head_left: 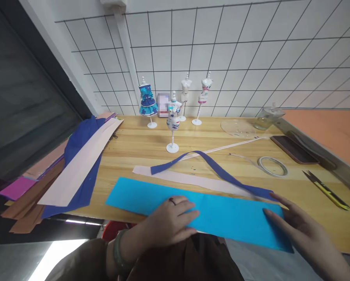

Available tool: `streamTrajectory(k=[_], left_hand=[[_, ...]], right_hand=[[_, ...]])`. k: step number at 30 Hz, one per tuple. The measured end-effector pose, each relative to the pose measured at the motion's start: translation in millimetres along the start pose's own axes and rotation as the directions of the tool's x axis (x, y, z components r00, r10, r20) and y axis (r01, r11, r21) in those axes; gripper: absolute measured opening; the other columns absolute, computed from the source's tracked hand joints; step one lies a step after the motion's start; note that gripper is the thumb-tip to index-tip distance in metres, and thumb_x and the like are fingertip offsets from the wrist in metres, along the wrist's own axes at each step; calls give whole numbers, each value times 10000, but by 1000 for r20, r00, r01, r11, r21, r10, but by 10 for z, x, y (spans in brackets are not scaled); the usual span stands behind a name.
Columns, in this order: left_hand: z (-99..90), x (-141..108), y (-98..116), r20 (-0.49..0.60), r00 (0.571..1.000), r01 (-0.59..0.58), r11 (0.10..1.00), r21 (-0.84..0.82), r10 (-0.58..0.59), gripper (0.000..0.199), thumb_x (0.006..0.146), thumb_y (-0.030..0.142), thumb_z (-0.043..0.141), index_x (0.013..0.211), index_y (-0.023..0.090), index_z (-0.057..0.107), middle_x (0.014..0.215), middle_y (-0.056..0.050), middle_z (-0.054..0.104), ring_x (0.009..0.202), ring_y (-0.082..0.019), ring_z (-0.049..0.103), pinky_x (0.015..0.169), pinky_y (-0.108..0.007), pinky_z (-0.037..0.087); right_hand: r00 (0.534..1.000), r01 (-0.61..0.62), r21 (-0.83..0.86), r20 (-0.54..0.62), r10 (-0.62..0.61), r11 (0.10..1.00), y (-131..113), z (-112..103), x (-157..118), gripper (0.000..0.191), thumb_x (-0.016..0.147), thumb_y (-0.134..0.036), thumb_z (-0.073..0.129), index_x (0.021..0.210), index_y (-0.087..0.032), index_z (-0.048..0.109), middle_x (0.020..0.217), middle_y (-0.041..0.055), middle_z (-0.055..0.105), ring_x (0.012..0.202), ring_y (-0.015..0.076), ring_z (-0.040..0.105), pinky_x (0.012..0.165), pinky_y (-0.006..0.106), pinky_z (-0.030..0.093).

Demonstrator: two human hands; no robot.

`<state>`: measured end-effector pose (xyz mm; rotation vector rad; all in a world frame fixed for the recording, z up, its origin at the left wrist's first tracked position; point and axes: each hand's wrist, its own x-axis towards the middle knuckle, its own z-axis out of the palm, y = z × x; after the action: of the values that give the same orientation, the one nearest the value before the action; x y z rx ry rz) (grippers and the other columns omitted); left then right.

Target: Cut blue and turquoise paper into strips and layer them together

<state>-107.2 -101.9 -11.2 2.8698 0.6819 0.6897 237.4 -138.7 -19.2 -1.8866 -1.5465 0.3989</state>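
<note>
A long bright-blue strip of crepe paper or cloth (224,214) lies along the table's front edge, its near side overhanging a little. My left hand (175,218), wearing a ring, rests on its middle with the fingers laid out. At the strip's right end is my right hand (294,222), thumb and forefinger apart; the thumb touches the blue strip and the forefinger reaches the tip of a narrow dark-blue strip (212,164). Under that curling strip runs a pale pink strip (177,177). The right hand's other fingers are partly hidden.
Stacked coloured sheets (81,168) hang over the left edge. Small dress forms (173,117) stand at the back. To the right are a roll of tape (272,166), yellow-and-black thread snips (327,190), a phone (294,149), a glass jar (268,117) and a clear disc (237,128).
</note>
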Motion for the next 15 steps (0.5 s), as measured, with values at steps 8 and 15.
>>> streamTrajectory(k=[8, 15], left_hand=[[-305, 53, -790, -70, 876, 478, 842, 252, -477, 329, 891, 303, 471, 1167, 136, 533, 1084, -122, 605, 1016, -255, 541, 868, -407, 447], [-301, 12, -1088, 128, 845, 424, 795, 434, -520, 258, 892, 229, 417, 1010, 122, 620, 932, -128, 639, 942, -275, 567, 814, -395, 449]], right_hand=[[973, -199, -67, 103, 205, 978, 270, 3, 77, 514, 777, -568, 506, 1108, -188, 611, 874, 89, 701, 696, 237, 667, 488, 288, 506], [994, -105, -276, -35, 99, 956, 398, -122, 570, 527, 793, -523, 478, 1154, -151, 573, 1128, 155, 615, 971, 298, 605, 757, 401, 488]])
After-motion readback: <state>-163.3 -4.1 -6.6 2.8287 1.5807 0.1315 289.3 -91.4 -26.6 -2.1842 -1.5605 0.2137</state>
